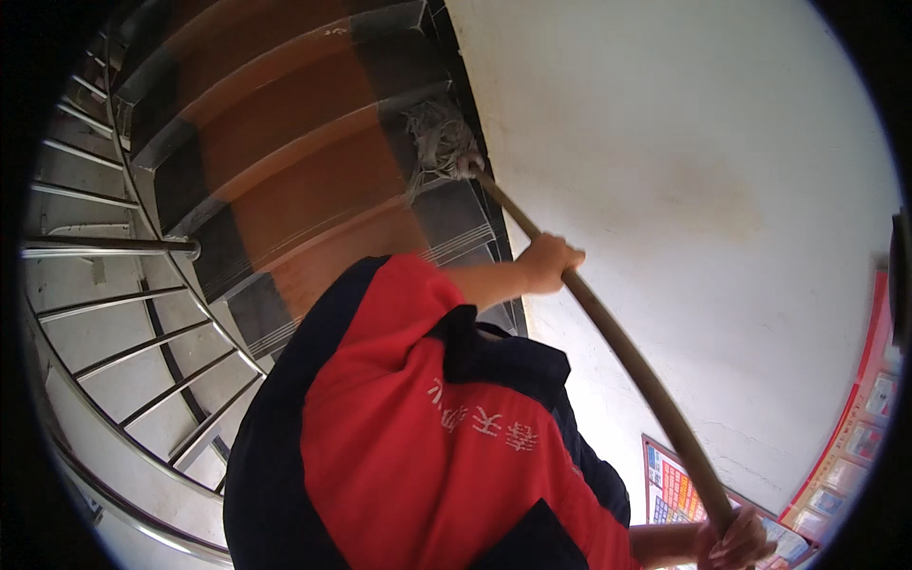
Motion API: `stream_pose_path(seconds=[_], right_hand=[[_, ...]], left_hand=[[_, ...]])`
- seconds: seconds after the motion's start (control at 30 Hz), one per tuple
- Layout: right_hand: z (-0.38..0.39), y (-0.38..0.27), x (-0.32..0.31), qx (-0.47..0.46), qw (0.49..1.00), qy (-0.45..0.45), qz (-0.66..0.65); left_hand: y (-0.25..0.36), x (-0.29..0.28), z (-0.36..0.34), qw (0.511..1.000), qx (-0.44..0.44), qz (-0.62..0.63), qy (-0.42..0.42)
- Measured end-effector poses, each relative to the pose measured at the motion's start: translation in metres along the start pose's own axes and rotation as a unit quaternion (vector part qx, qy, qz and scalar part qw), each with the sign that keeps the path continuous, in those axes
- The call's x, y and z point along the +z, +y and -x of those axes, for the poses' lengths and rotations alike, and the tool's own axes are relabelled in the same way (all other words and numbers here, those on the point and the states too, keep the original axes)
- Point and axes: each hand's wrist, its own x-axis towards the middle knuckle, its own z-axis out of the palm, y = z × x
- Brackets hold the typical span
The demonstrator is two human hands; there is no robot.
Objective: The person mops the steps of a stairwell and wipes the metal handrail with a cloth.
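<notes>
Your left hand (549, 264) and right hand (736, 543) both grasp the mop handle (632, 358), mop head (439, 141) on the stairs (313, 176) beside the white wall (665, 114); strands could snag on a step edge if dragged sharply, jerking your grip.

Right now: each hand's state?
Left hand: closed, holding the mop handle nearer the string mop head.
Right hand: closed around the mop handle, near the picture's lower edge.

Room left of mop head (439, 142), wall (665, 114) right
</notes>
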Motion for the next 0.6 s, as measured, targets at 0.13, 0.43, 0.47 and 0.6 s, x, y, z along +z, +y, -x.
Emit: stream_pose_path(seconds=[0.13, 0.43, 0.47, 0.6], right_hand=[[-0.003, -0.037, -0.007, -0.07, 0.998, -0.003, -0.002], [-0.004, -0.033, -0.027, -0.113, 0.993, -0.005, -0.029], [0.004, -0.037, -0.04, -0.071, 0.997, 0.024, 0.002], [0.0, -0.012, -0.054, -0.052, 0.995, 0.006, -0.082]], left_hand=[[0.036, 0.01, 0.013, 0.998, 0.006, 0.046, -0.041], [0.043, -0.077, -0.02, 0.984, 0.073, -0.005, 0.163], [0.039, -0.088, -0.028, 0.98, 0.06, -0.024, 0.187], [0.022, -0.057, -0.058, 0.977, 0.053, -0.046, 0.199]])
